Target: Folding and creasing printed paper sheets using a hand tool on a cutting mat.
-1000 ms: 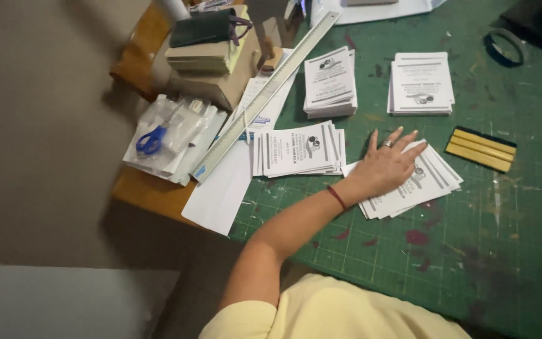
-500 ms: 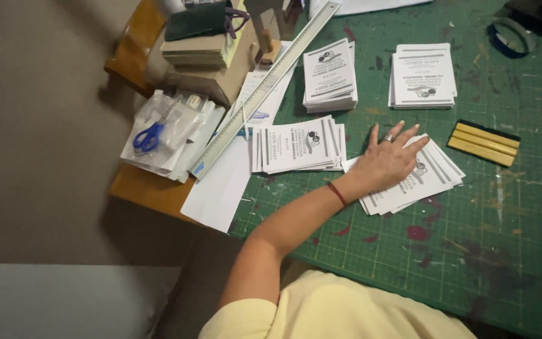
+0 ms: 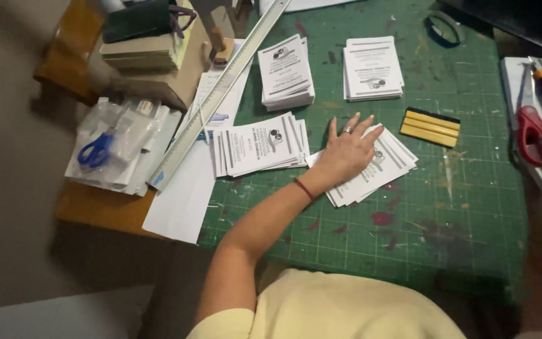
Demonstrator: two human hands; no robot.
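Green cutting mat [image 3: 472,207]: left hand [image 3: 345,154] flat on leaflets [image 3: 384,169].

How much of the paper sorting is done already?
Two neat stacks of leaflets sit squared up at the back of the green cutting mat, so those look finished. The left hand lies flat on a fanned pile. Another loose pile beside it is not yet squared. The right hand is out of view.
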